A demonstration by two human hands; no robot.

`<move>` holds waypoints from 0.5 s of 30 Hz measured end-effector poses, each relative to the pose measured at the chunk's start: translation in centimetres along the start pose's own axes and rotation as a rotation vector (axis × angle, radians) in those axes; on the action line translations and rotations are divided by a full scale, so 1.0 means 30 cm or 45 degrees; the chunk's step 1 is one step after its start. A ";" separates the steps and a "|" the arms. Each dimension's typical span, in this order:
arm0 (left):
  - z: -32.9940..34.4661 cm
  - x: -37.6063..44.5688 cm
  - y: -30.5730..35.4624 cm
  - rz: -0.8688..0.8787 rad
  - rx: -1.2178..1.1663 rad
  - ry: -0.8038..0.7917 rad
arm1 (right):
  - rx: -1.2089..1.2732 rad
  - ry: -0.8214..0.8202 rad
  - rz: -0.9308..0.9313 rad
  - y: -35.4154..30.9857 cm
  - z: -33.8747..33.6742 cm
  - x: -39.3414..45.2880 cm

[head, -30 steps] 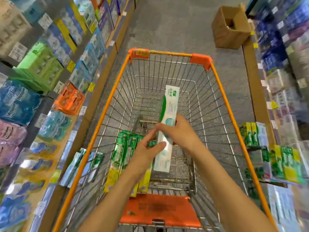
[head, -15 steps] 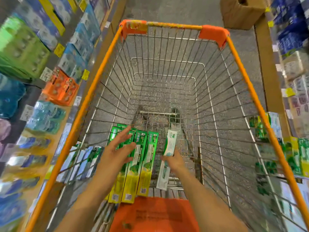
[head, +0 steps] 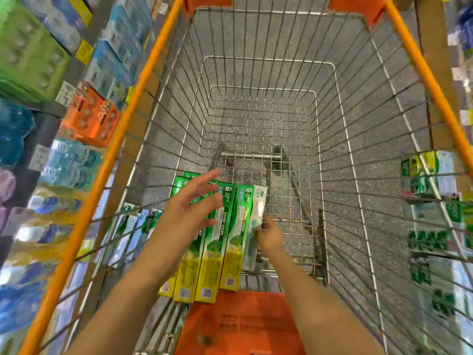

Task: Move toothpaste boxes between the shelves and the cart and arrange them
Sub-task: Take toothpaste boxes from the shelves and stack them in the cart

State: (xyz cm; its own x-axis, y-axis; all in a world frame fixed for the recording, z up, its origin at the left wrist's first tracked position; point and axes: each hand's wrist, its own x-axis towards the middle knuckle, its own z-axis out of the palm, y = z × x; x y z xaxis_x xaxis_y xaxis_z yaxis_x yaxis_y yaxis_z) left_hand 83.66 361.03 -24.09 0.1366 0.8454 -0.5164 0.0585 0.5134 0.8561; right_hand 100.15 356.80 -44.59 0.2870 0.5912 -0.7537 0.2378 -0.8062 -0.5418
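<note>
Several green-and-yellow toothpaste boxes (head: 213, 248) lie side by side lengthwise on the floor of the wire cart (head: 261, 129), near its handle end. A white-and-green toothpaste box (head: 257, 213) stands on edge against the right side of that row. My right hand (head: 268, 234) holds this white box at its middle, low in the cart. My left hand (head: 189, 213) hovers over the green boxes with fingers spread and holds nothing.
The cart has orange rails (head: 102, 170) and an orange child-seat flap (head: 238, 321) at the near end. Shelves of packaged goods (head: 84, 119) run along the left. More toothpaste boxes (head: 430, 175) sit on shelves to the right, seen through the wire.
My right hand carried the white box from above the cart down to its floor and set it against the green row. My left hand let go of it and spread open above the row.
</note>
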 end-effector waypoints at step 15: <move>0.265 -0.272 0.530 0.467 0.482 -0.242 | -0.437 0.516 -0.909 -0.598 -0.879 -0.828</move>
State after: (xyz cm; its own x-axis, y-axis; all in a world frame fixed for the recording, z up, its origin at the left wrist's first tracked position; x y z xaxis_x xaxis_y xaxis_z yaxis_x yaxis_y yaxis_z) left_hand 91.35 361.12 -6.09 0.3886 0.8993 -0.2008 0.3196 0.0728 0.9447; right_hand 113.22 357.20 -6.34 0.2547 0.9655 -0.0536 0.7323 -0.2288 -0.6414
